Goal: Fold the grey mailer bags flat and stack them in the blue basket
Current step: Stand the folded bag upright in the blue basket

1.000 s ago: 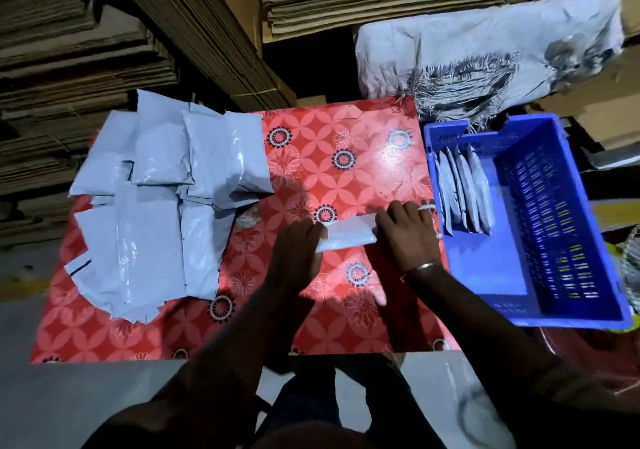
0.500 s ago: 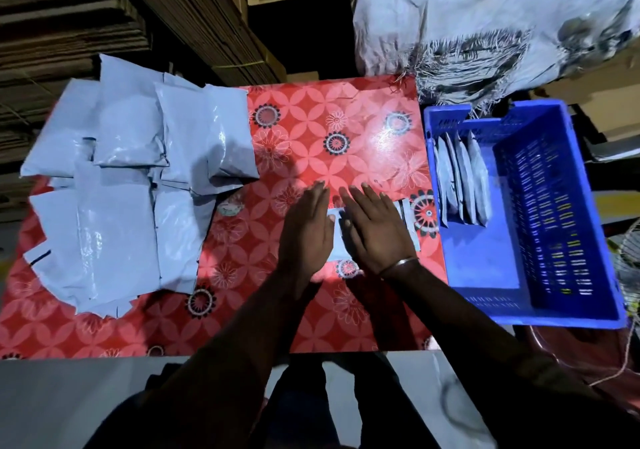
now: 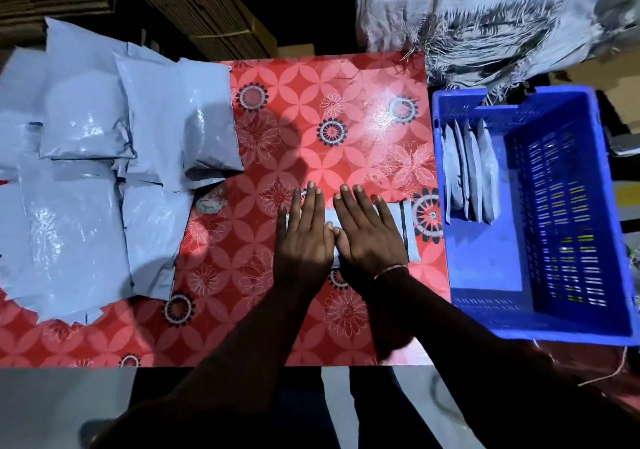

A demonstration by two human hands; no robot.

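Note:
A folded grey mailer bag (image 3: 412,230) lies on the red flowered table (image 3: 346,119), mostly covered by both hands. My left hand (image 3: 303,237) presses flat on its left part with straight fingers. Beside it, my right hand (image 3: 369,234) presses flat on the middle, thumbs nearly touching. Only the bag's right end with a dark strip shows. A heap of unfolded grey mailer bags (image 3: 104,171) covers the table's left side. To the right stands the blue basket (image 3: 571,327), with several folded bags (image 3: 471,171) upright against its left wall.
Stacks of flat cardboard (image 3: 194,5) rise behind the table. A frayed white woven sack (image 3: 502,15) lies behind the basket. The table's near edge is close to my body, with grey floor (image 3: 52,407) below.
Both hands went from holding the folded bag's ends to lying flat side by side on top of it. The camera moved nearer to the table.

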